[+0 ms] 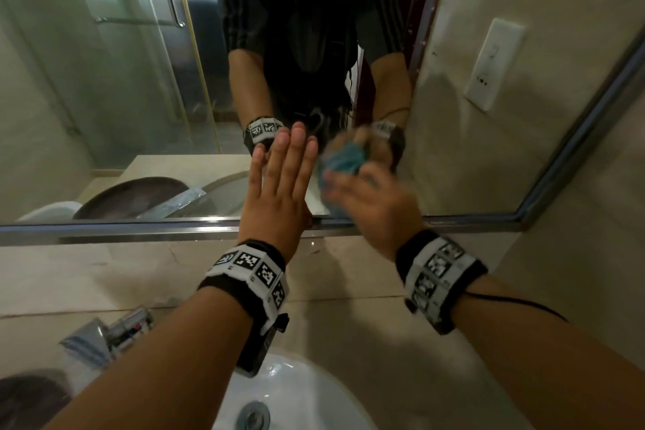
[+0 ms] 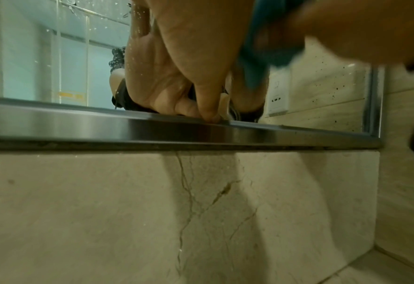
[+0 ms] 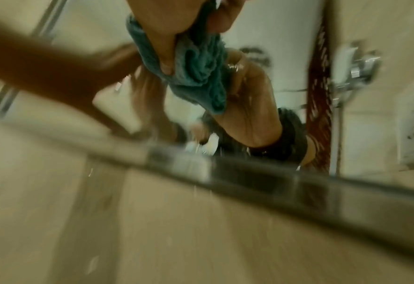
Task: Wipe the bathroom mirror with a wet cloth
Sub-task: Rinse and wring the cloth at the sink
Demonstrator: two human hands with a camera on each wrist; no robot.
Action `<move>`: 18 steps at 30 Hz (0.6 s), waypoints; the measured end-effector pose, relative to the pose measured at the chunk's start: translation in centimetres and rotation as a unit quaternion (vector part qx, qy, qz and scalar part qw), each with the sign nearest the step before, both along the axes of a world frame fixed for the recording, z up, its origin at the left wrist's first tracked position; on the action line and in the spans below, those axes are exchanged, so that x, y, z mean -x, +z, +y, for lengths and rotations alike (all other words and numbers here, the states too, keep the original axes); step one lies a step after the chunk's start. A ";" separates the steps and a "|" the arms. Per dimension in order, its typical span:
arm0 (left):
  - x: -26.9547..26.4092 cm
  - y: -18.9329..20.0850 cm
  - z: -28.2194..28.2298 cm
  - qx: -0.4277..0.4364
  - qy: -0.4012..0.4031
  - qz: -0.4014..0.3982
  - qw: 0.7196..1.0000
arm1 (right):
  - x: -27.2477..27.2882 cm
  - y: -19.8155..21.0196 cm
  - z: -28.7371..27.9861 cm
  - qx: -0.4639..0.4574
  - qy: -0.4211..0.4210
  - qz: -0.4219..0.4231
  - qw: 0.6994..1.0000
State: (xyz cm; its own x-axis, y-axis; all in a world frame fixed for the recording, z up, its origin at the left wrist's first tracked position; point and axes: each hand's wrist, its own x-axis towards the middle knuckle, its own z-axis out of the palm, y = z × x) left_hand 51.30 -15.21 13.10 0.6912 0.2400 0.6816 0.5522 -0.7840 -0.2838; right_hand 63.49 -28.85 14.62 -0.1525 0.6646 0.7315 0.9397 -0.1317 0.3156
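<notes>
The mirror (image 1: 104,80) has a metal frame (image 1: 139,229) along its lower edge. My left hand (image 1: 279,178) lies flat on the glass with straight fingers, just above the frame. In the left wrist view its thumb tip (image 2: 209,115) touches the frame (image 2: 79,123). Right beside it, my right hand (image 1: 370,199) grips a bunched teal cloth (image 1: 340,159) against the glass; it is motion-blurred. In the right wrist view the fingers (image 3: 164,48) curl round the cloth (image 3: 196,76). Water drops and streaks show on the glass (image 2: 30,57).
A white sink basin (image 1: 296,391) sits directly below my arms, with a chrome tap (image 1: 118,328) to its left. Beige marble wall (image 2: 104,211) runs under the mirror. A side wall (image 1: 593,272) closes in on the right. A wall socket is reflected at the mirror's upper right.
</notes>
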 end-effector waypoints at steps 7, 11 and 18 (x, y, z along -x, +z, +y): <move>0.0 0.0 -0.1 0.005 0.002 0.008 1.000 | 0.9 3.7 -0.3 -0.045 -0.002 0.130 0.990; 0.4 0.0 0.6 -0.003 -0.022 0.009 1.000 | 1.1 5.2 2.5 -0.116 -0.031 0.109 0.987; 1.8 0.9 1.1 -0.011 -0.040 0.037 0.998 | 0.4 0.9 -1.4 0.063 -0.019 0.028 0.997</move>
State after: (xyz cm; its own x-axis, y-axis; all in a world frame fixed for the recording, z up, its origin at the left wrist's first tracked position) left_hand 49.53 -14.14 13.95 0.7558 0.1682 0.6328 0.4655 -0.8177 -0.3386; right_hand 63.06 -30.22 15.55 -0.0871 0.7559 0.6489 0.9515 -0.1298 0.2789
